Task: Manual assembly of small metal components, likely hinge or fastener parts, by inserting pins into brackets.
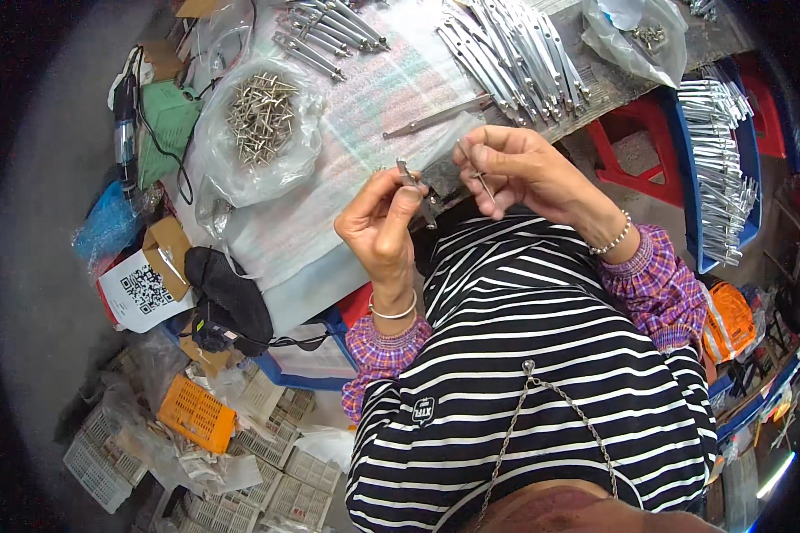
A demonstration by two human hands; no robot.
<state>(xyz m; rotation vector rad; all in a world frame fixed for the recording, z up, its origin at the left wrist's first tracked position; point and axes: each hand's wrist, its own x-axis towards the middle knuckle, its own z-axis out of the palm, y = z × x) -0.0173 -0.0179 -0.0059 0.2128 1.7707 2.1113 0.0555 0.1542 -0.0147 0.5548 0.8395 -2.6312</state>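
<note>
In front of my chest, my left hand point(384, 218) pinches a short, shiny metal strip point(406, 174) between thumb and fingers. Part of the strip is covered by the fingertips. Close by on the right, my right hand point(520, 173) grips a thin metal pin point(478, 176), which resembles the loose pieces in the bag. The two parts are held apart. Beyond the hands, a long narrow metal bar point(436, 117) lies alone on the table. An open plastic bag point(307, 147) full of small metal pins point(260, 120) stands to the left of it.
Long metal bars point(511, 58) lie piled at the back, with assembled rods point(329, 27) to their left. Another plastic bag point(596, 31) holds small parts. A blue bin point(692, 191) of metal bars and a red stool point(631, 173) stand at right. A power tool point(126, 133) hangs left.
</note>
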